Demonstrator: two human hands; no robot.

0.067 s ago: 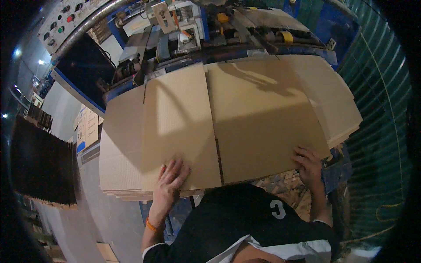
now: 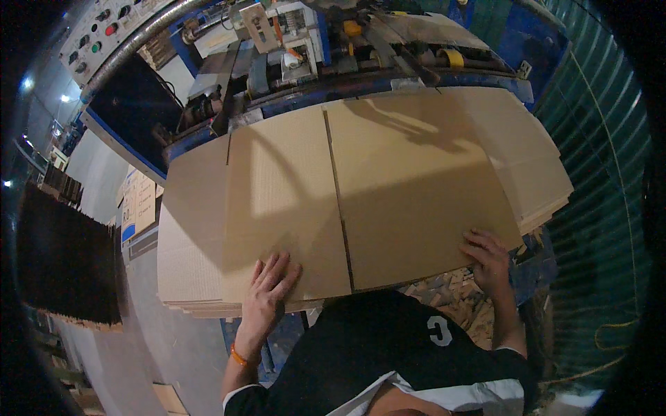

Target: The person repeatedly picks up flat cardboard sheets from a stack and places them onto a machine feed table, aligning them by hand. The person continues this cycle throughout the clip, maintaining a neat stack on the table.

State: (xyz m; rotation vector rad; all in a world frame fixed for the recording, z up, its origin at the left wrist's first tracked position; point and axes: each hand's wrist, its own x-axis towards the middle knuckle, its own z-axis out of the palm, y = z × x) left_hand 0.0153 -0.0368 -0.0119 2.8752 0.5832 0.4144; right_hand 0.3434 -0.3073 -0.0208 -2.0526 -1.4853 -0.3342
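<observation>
A large brown cardboard sheet (image 2: 409, 194) lies before me, split by a dark lengthwise slot with a narrower panel (image 2: 284, 180) on its left. It rests on a stack of paler cardboard sheets (image 2: 191, 222) that shows on both sides. On the narrower panel's near part, my left hand (image 2: 270, 284) lies flat with its fingers apart. My right hand (image 2: 487, 260) is closed over the near right edge of the cardboard sheet, fingers on top. Its thumb is hidden.
Beyond the stack stands a blue machine (image 2: 347, 84) with rollers. A control panel (image 2: 104, 35) with buttons is at upper left. Green corrugated wall (image 2: 596, 173) runs along the right. Cardboard scraps (image 2: 458, 301) lie below the near edge; a dark stack (image 2: 69, 253) stands left.
The far end of the narrower left panel has dropped and now lies flatter, nearly level with the wider panel. Both hands have stayed almost in place.
</observation>
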